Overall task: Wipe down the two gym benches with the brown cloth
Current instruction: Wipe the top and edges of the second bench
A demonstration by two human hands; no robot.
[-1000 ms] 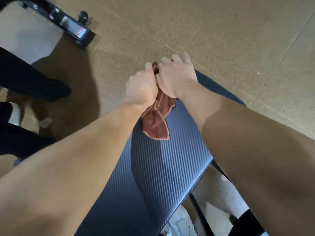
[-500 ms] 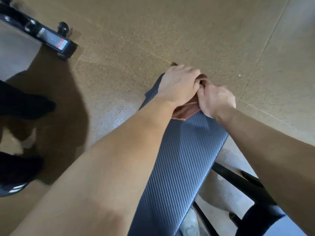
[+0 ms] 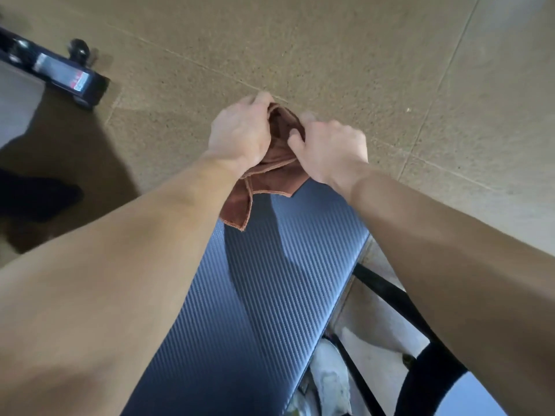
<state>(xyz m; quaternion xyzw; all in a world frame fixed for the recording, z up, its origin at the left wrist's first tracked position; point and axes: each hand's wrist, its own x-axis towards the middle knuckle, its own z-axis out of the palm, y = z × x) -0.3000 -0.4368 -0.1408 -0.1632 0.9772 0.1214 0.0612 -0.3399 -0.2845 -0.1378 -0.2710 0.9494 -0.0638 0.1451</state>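
Observation:
A dark blue-grey ribbed gym bench pad (image 3: 255,310) runs from the bottom of the view up to the middle. The brown cloth (image 3: 264,175) is bunched above the pad's far end, with one corner hanging down onto the pad. My left hand (image 3: 240,133) grips the cloth from the left. My right hand (image 3: 330,148) holds it from the right, thumb pressed into the folds. Both forearms stretch over the bench. A second padded surface (image 3: 468,394) shows at the bottom right corner.
A tan speckled floor (image 3: 345,55) surrounds the bench. A black metal frame foot (image 3: 72,82) with a label and a small wheel lies at upper left. The bench's black frame bars (image 3: 387,298) run under the right side. A dark shoe (image 3: 36,199) stands at the left.
The hands have lifted the cloth off the pad's end and spread a little apart. A corner of the cloth now hangs free again. The view has shifted slightly back.

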